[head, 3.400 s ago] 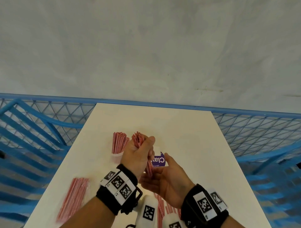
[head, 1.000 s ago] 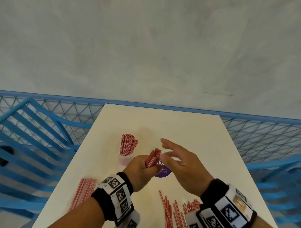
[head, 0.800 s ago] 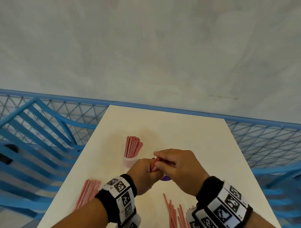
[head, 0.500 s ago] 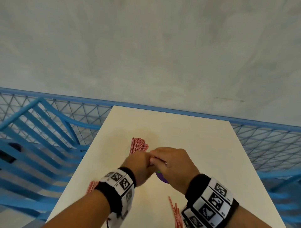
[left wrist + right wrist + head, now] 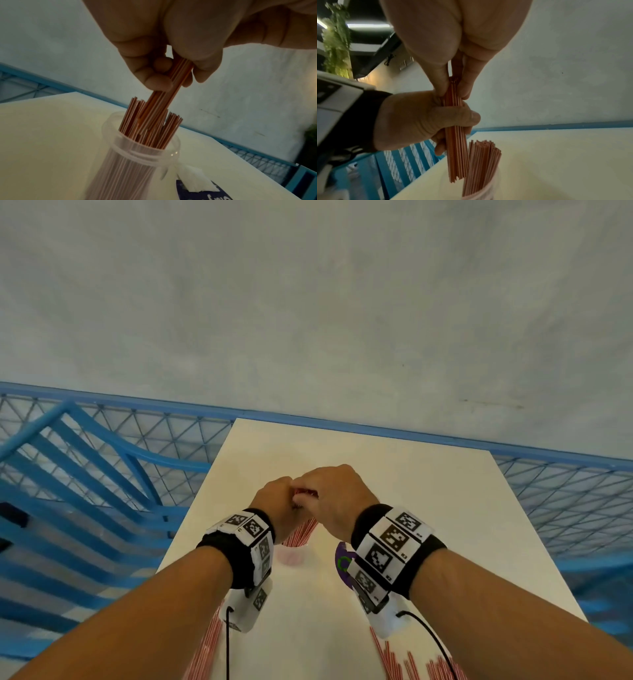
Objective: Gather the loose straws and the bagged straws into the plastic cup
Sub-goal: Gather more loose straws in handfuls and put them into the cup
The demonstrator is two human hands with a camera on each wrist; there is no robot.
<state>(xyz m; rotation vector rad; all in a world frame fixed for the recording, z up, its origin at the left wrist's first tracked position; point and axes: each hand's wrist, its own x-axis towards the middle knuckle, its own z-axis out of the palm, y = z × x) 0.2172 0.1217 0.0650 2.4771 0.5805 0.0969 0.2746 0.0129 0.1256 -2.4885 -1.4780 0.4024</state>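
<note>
A clear plastic cup (image 5: 291, 556) stands on the white table (image 5: 428, 508) with several red straws (image 5: 301, 534) upright in it. Right above it, my left hand (image 5: 277, 505) grips a bundle of red straws (image 5: 161, 102) around its middle. My right hand (image 5: 335, 498) pinches the bundle's top end (image 5: 453, 86) between thumb and finger. The bundle hangs nearly upright, and its lower end (image 5: 455, 174) dips among the straws at the cup's mouth (image 5: 142, 143). From the head view, my hands hide most of the bundle.
A purple packet (image 5: 342, 566) with white tissue (image 5: 193, 181) lies just right of the cup. Loose red straws (image 5: 411, 662) lie at the near right edge, bagged red straws (image 5: 205, 645) at the near left. Blue mesh railing (image 5: 102, 460) surrounds the table.
My right hand has closed onto the top of the bundle held by my left hand. Both hands then moved left and forward with it, from beside the cup to above it.
</note>
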